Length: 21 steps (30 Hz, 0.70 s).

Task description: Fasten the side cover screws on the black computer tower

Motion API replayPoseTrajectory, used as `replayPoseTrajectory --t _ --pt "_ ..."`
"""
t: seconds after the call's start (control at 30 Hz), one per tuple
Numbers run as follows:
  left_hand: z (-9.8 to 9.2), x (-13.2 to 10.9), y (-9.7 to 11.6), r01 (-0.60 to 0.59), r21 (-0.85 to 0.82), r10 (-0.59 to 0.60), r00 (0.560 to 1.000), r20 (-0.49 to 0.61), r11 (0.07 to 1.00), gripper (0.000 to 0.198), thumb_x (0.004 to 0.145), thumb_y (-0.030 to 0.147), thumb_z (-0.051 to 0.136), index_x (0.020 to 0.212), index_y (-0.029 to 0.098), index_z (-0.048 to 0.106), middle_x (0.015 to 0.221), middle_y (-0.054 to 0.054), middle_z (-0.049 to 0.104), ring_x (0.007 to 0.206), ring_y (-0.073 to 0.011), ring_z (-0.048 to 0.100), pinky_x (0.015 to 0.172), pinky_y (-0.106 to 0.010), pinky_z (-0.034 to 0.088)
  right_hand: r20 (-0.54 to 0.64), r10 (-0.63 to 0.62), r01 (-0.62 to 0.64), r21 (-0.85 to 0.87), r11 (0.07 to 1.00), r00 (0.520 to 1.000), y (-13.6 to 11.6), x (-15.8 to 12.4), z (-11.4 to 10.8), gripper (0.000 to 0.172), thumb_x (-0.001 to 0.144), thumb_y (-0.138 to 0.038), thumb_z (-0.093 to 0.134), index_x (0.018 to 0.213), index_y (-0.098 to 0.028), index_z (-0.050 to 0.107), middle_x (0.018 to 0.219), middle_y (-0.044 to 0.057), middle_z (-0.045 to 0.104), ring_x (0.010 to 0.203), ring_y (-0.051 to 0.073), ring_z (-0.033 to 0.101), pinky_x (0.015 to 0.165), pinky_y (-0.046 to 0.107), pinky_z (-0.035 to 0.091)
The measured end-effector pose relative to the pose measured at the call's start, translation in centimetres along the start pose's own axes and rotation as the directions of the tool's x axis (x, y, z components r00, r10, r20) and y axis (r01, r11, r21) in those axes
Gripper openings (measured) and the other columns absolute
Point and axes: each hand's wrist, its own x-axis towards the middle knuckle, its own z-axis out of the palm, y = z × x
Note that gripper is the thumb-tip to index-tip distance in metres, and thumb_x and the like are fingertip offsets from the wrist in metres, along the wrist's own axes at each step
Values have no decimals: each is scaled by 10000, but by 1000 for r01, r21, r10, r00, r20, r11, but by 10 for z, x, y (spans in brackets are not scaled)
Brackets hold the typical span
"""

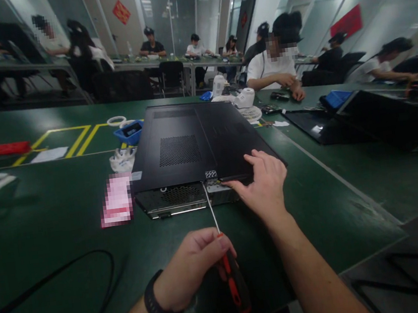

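A black computer case (185,124) lies flat on the green table, its rear edge facing me. My left hand (201,254), with a dark band on the wrist, is closed around a red and black screwdriver (235,282). The screwdriver's metal shaft runs up to the rear edge of the case, close to a patterned sticker; whether the tip sits in a screw is too small to tell. My right hand (266,185) rests on the near right corner of the case, fingers spread over the top and thumb along the rear edge. It holds no tool.
Left of the case are a white glove (122,159), a pink packet (117,199) and a blue tray (129,132). A black cable (110,270) curls at the lower left. White fans (248,106) stand behind. Across the table a person (277,62) works near dark panels (319,125).
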Motion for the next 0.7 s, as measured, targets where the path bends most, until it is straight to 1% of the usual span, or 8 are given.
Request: replayPoseTrajectory --t 0.07,0.17,0.27,0.37,0.4,0.5,0.6,0.7 --pt "0 0 1 -13 4 13 1000 10 1000 495 801 620 749 815 130 682 704 -38 678 589 -96 599 579 -208 474 44 14 -14 3 1000 999 -3 4 -7 711 770 -723 717 1200 -163 636 1308 204 653 1239 372 576 1056 543 405" --pt "-1 1 0 -18 3 18 1000 19 1000 489 801 614 752 813 129 684 707 -35 675 589 -93 595 580 -207 473 165 11 -18 37 999 986 -9 16 -27 650 771 -628 754 1207 -159 644 1317 207 629 1254 389 552 1037 571 430" --pt "-2 2 -2 -19 1 19 1000 21 1000 492 792 613 761 808 127 690 697 -29 664 589 -89 591 578 -202 470 278 -137 79 211 974 951 -18 35 -53 549 794 -421 730 1283 -196 619 1423 175 568 1350 363 497 1091 564 421" --pt "-3 2 -3 -7 -12 7 1000 23 1000 497 781 618 771 803 127 692 696 -25 662 588 -84 590 578 -195 467 286 -207 75 410 909 935 -27 59 -63 434 834 -364 669 1241 -214 637 1383 128 616 1308 300 557 1114 519 430" --pt "-3 2 -3 -1 -18 1 1000 25 1000 498 777 618 774 801 128 691 697 -25 663 591 -84 594 578 -194 467 265 -204 67 449 891 942 -29 67 -60 400 851 -374 661 1217 -213 645 1342 117 642 1267 284 586 1090 498 452" --pt "-4 2 -3 11 -34 -10 1000 30 999 501 773 620 778 800 129 687 696 -28 671 591 -85 602 579 -192 470 153 -49 -30 475 879 987 -34 87 -33 306 909 -432 616 1098 -199 675 1160 96 706 1078 236 653 963 422 515" --pt "-5 2 -3 17 -44 -15 999 37 999 506 769 621 782 799 126 683 691 -29 675 585 -84 608 579 -189 470 170 90 -153 406 901 981 -37 97 0 349 930 -504 598 1049 -187 684 1089 100 715 961 216 651 908 392 515" --pt "-5 2 -5 30 -61 -27 999 46 998 511 763 624 787 800 125 682 688 -30 679 579 -82 612 574 -186 467 168 86 -136 312 940 982 -41 95 16 428 953 -549 566 1085 -160 684 1129 136 702 997 237 643 919 391 495"
